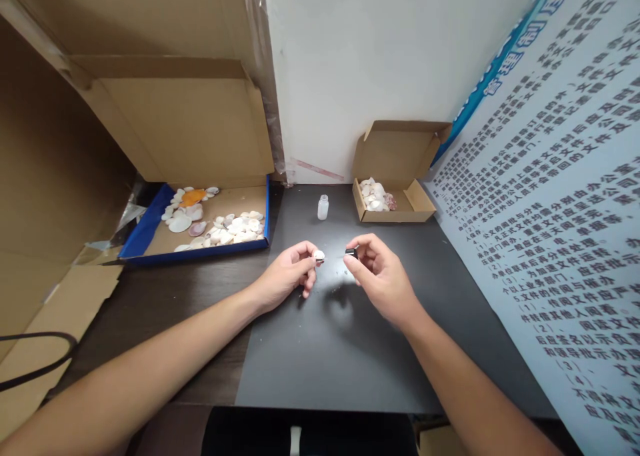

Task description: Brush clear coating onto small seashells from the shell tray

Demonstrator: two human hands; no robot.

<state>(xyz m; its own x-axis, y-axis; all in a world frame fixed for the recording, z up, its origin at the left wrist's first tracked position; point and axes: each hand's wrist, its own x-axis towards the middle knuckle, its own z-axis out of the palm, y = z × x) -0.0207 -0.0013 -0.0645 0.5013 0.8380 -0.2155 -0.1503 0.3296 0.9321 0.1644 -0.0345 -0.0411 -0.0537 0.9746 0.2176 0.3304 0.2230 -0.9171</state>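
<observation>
My left hand [287,273] pinches a small white seashell [319,255] between thumb and fingers. Facing it, my right hand [377,273] grips a small black cap [351,252]; a thin, pale tip seems to point from it toward the shell, too fine to make out. A gap separates the cap from the shell. Just beyond the hands, a small bottle [323,208] with whitish contents stands upright and uncapped. Tiny specks lie on the dark mat [300,356] beneath my hands.
At left, an open blue-edged cardboard box [215,248] holds many white shells [237,229] and an orange shell [193,197]. A smaller open carton [400,216] with a heap of shells [375,196] stands back right. A printed panel [550,209] borders the right side; a white wall [350,69] rises behind.
</observation>
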